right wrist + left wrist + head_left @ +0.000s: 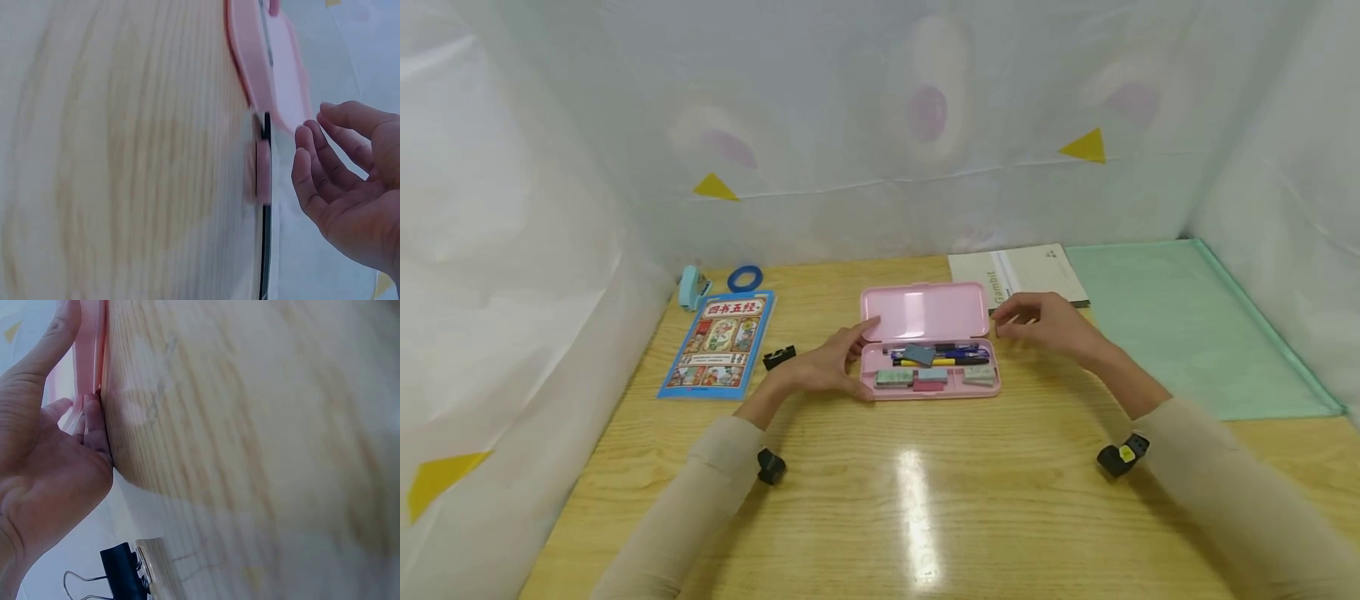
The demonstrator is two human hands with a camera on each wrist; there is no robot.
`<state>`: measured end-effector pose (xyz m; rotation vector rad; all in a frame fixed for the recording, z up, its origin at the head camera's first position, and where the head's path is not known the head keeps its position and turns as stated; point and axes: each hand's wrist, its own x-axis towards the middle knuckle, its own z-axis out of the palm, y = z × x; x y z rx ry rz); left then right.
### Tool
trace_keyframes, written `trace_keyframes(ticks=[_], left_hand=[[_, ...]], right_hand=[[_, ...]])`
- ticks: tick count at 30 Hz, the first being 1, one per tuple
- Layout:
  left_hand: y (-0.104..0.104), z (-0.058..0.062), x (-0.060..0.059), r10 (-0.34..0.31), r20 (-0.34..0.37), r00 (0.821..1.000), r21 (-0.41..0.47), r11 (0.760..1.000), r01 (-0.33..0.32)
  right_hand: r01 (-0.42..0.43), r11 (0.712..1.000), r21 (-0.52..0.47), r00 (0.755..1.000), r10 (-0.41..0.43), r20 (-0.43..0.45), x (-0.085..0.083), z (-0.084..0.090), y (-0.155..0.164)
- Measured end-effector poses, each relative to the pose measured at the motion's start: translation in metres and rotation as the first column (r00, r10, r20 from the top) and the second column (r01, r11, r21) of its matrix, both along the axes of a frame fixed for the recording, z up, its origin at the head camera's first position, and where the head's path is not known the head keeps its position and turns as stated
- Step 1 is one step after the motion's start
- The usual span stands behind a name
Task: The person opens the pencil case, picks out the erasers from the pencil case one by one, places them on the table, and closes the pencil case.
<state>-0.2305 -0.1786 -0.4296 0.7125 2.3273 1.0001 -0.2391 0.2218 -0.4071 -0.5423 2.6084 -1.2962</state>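
Observation:
A pink pencil case (925,396) lies open on the table, its lid (887,312) tipped back. Inside are several pens (955,361), a blue-grey piece (918,355) on top of them, and several eraser-like blocks (894,379). My left hand (827,364) grips the case's left end, thumb at the front corner and fingers toward the hinge. Just off the lid's right end is my right hand (1047,323), fingers loosely bent and holding nothing. In the right wrist view, a small pink block (264,172) shows below that hand, at a dark edge.
A black binder clip (779,357) lies left of my left hand. Farther left are a blue-bordered book (717,346), a light-blue stapler (691,288) and a blue tape roll (745,279). A notebook (1037,271) lies behind my right hand; a green mat (1195,333) covers the right side.

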Motion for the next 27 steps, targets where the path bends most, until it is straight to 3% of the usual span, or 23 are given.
trace_keyframes(ticks=[4,11,20,27], left_hand=[[0.000,-0.001,0.000,0.004,0.004,1.000,-0.003,1.000,-0.004],[0.001,0.002,0.000,0.016,0.004,1.000,-0.003,1.000,-0.016],[-0.001,0.001,-0.001,0.027,0.017,0.999,0.001,1.000,-0.027],[0.000,0.000,0.000,0.018,0.022,1.000,0.017,1.000,-0.018]], right_hand=[[-0.067,0.996,-0.065,0.998,0.068,0.017,0.004,-0.002,-0.015],[-0.145,0.987,-0.068,0.989,0.147,0.020,0.009,-0.010,-0.049],[-0.198,0.980,-0.012,0.980,0.198,-0.034,0.010,-0.004,-0.088],[-0.172,0.985,0.020,0.985,0.172,-0.028,0.010,-0.008,-0.105]])
